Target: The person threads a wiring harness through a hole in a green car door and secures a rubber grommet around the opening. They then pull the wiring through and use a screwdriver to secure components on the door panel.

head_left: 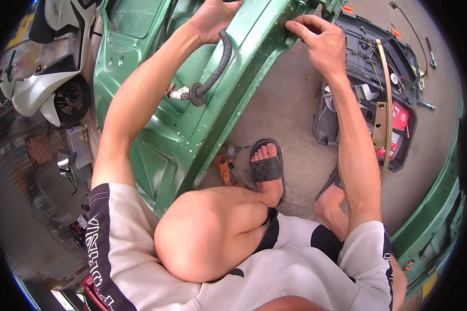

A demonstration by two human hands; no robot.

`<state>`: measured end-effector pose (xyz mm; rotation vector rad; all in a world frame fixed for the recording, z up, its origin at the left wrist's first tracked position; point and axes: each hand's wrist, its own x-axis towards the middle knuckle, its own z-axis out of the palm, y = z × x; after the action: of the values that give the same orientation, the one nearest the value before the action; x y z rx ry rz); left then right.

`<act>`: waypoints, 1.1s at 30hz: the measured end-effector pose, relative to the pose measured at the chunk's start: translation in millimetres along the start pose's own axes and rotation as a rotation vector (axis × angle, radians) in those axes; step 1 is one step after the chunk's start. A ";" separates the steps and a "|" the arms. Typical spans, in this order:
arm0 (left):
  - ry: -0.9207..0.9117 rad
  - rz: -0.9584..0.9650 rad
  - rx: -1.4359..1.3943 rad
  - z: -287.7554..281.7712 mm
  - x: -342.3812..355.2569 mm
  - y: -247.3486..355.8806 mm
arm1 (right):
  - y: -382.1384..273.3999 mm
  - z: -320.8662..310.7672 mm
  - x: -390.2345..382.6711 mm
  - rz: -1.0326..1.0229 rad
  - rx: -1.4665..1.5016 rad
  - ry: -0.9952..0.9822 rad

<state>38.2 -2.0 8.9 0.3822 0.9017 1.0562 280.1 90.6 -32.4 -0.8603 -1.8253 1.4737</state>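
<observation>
A green car door (pixel 171 132) stands tilted in front of me, with paint chips along its edge. From its side comes a ribbed black rubber cable sleeve (pixel 224 62) with a white connector (pixel 179 94) at its end. My left hand (pixel 213 22) reaches into the opening of the door's inner side; its fingers are mostly hidden behind the panel and the frame's top. At the door's right edge, my right hand (pixel 324 44) has thumb and forefinger pinched together against the metal, near some small dark hardware (pixel 301 4). Whatever lies between those fingertips is too small to make out.
An open dark toolbox (pixel 324 124) with tools and red boxes lies to the right, a long brass-coloured metal strip (pixel 384 98) across it. An orange drill (pixel 224 168) sits by my sandalled foot. A white scooter (pixel 49 93) stands left; another green panel (pixel 430 223) lies right.
</observation>
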 end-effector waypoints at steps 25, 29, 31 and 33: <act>-0.014 0.005 0.031 -6.1 2.3 -3.7 | -8.9 -4.6 14.9 0.324 0.197 -0.081; -0.092 -0.022 -0.022 -10.6 -0.5 -4.1 | -8.7 -0.3 -6.3 0.128 0.027 -0.043; -0.130 -0.026 -0.076 -16.9 -0.5 -5.1 | -7.3 5.0 -13.0 -0.075 -0.020 -0.017; -0.138 -0.028 -0.082 -18.0 0.3 -2.6 | -12.3 0.4 -11.3 -0.128 -0.091 -0.036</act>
<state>25.6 -5.5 -3.7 0.3685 0.7365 1.0245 285.3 79.3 -21.2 -0.7489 -1.9495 1.3433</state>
